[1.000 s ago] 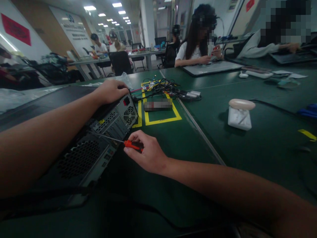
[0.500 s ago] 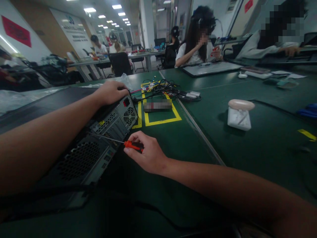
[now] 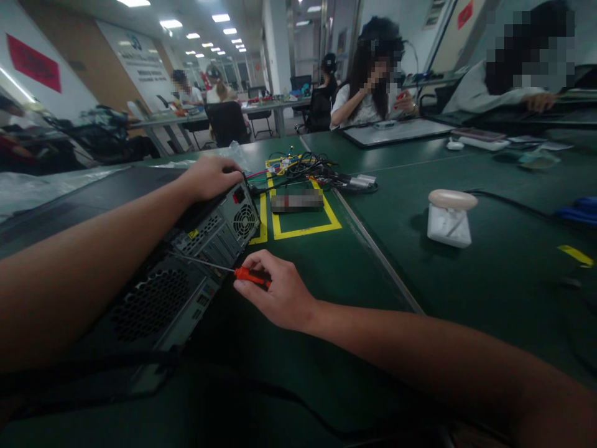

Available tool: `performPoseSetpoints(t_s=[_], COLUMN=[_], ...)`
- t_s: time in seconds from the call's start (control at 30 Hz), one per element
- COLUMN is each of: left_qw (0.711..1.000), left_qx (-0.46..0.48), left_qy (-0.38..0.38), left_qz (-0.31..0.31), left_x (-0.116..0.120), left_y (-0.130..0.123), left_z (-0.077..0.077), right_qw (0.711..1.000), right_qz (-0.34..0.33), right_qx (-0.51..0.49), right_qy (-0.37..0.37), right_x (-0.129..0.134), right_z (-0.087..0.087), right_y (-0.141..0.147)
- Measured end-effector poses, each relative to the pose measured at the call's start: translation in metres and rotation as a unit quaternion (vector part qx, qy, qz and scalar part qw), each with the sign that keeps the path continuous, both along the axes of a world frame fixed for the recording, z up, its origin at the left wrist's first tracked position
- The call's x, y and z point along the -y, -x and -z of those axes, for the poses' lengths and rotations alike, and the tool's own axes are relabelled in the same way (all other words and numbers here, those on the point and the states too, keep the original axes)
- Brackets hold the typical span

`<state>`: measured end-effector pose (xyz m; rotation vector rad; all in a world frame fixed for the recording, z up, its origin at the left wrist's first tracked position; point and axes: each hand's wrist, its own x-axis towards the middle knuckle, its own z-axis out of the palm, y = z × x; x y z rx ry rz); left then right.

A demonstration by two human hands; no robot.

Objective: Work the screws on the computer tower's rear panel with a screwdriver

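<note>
A black computer case [image 3: 153, 298] lies on the green table at the left, its metal rear panel with vents and ports facing right. My left hand [image 3: 214, 177] rests over the case's top edge near the far corner, its fingers curled round the edge. In my right hand [image 3: 280, 289] is an orange and black screwdriver [image 3: 249, 275], gripped by the handle. Its long shaft points left across the rear panel, and the tip is at the panel, too dark to make out exactly.
Beyond the case lies a tangle of cables [image 3: 317, 167] beside a blurred dark box [image 3: 296, 201] inside yellow tape [image 3: 308, 233]. An open white case [image 3: 448, 221] stands at the right. People sit across the table, near a flat panel [image 3: 401, 129].
Both hands keep almost the same places on the case and the screwdriver. The whole view has shifted very slightly.
</note>
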<state>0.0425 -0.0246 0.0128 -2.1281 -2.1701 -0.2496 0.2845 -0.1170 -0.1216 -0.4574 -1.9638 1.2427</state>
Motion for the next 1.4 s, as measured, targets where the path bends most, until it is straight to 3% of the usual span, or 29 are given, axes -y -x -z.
performPoseSetpoints(t_s=[0.67, 1.4], left_qw=[1.000, 1.000], left_qx=[-0.010, -0.009], left_qy=[0.012, 0.011], left_qz=[-0.006, -0.010], left_x=[0.0011, 0.0008], left_y=[-0.0029, -0.0025], left_z=[-0.0024, -0.0018], right_qw=[0.999, 0.999], right_qz=[0.011, 0.009], right_qx=[-0.022, -0.034], right_qy=[-0.045, -0.022], right_x=[-0.0016, 0.0006], right_z=[0.0070, 0.0043], right_y=[0.0024, 0.0021])
